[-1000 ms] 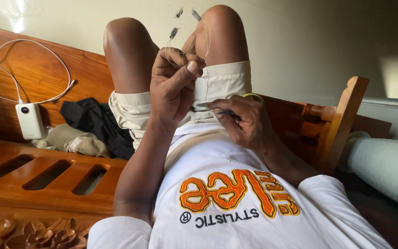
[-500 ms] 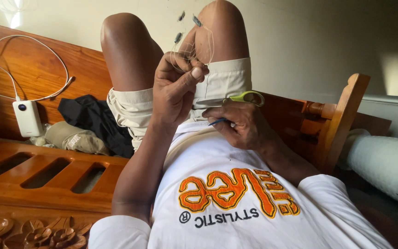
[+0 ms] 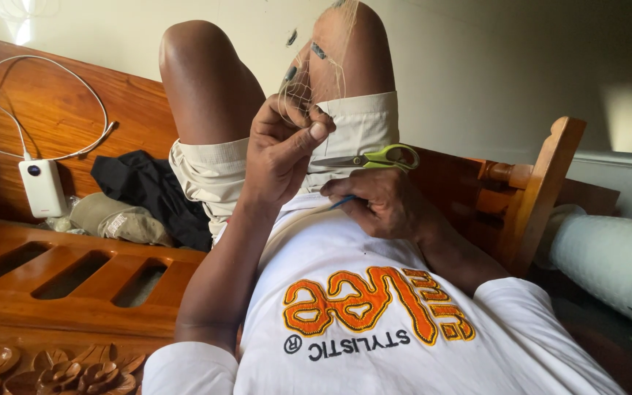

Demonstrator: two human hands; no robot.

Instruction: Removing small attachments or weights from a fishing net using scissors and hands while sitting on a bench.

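The fine netting (image 3: 309,69) drapes over the raised right knee, above the wooden bench (image 3: 74,285). It looks light, limp and easily torn; grip a bunched fold. The left hand (image 3: 283,150) pinches it closed. The right hand (image 3: 378,205) is curled on a thin blue tool (image 3: 343,202), green-handled scissors (image 3: 374,158) just above.

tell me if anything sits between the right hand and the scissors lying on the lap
Nothing visible does. The scissors with green handles lie on the shorts just above the right hand, which holds a thin blue tool. The left hand pinches fine netting off to the side, not between them.
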